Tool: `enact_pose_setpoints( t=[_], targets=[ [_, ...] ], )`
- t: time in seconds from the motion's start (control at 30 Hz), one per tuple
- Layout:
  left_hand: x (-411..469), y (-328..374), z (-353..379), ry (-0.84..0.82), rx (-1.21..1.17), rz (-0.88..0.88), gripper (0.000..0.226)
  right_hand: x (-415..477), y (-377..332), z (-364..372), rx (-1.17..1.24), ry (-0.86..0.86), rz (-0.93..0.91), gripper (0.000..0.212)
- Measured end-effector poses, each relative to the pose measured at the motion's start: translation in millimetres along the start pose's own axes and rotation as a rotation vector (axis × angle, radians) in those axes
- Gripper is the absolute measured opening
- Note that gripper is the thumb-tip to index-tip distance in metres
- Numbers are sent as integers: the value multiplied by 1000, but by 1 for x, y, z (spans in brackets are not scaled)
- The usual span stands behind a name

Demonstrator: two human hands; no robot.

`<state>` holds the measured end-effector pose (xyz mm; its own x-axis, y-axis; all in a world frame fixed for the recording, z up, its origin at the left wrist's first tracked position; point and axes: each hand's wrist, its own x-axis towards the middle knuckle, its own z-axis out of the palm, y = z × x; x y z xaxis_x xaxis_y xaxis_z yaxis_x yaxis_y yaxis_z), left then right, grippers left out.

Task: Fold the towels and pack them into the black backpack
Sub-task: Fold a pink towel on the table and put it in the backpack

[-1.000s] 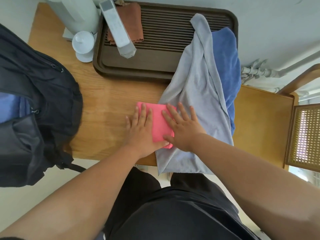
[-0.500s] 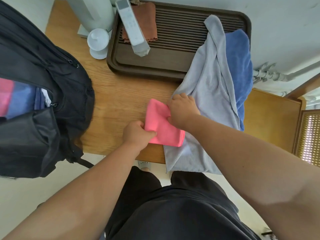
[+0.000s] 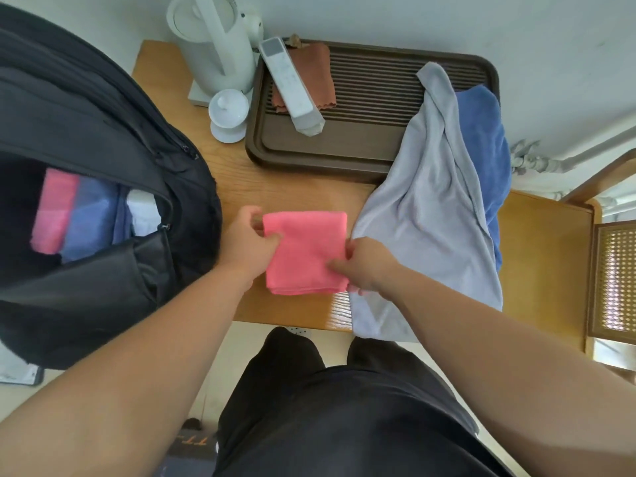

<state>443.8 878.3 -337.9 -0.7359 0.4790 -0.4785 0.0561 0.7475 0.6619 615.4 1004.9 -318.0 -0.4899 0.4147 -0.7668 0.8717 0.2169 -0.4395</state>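
A folded pink towel (image 3: 306,251) is held just above the wooden table (image 3: 285,187) between both hands. My left hand (image 3: 246,237) pinches its left edge, thumb on top. My right hand (image 3: 366,266) grips its right edge. The black backpack (image 3: 103,215) stands open at the left, with folded pink and blue towels (image 3: 72,215) inside it. An unfolded grey towel (image 3: 426,215) lies draped at the right, over the table's front edge. A blue towel (image 3: 488,149) lies partly under the grey one.
A dark brown slatted tray (image 3: 364,146) sits at the back with a white remote (image 3: 290,86) and a brown cloth (image 3: 315,74) on it. A white kettle (image 3: 216,39) and a small lidded cup (image 3: 229,113) stand beside it. A wooden chair (image 3: 550,266) is at the right.
Both hands went from pressing flat on the pink towel to gripping its edges and lifting it; it has moved left, off the grey towel. The view shifted toward the backpack.
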Motion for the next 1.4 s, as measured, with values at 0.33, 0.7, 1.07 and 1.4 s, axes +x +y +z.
enact_pose_setpoints(
  t=[0.33,0.7,1.07,1.4],
  targets=[
    [19,-6,13,-252,813,468,100,41,-11,4,-511,340,-300,95],
    [39,14,14,-258,861,536,32,64,-18,1,-781,287,-274,76],
    [13,-22,10,-108,705,739,17,32,18,32,-819,453,-526,87],
    [-24,-73,10,-340,1047,676,83,20,38,67,-935,417,-500,76]
  ],
)
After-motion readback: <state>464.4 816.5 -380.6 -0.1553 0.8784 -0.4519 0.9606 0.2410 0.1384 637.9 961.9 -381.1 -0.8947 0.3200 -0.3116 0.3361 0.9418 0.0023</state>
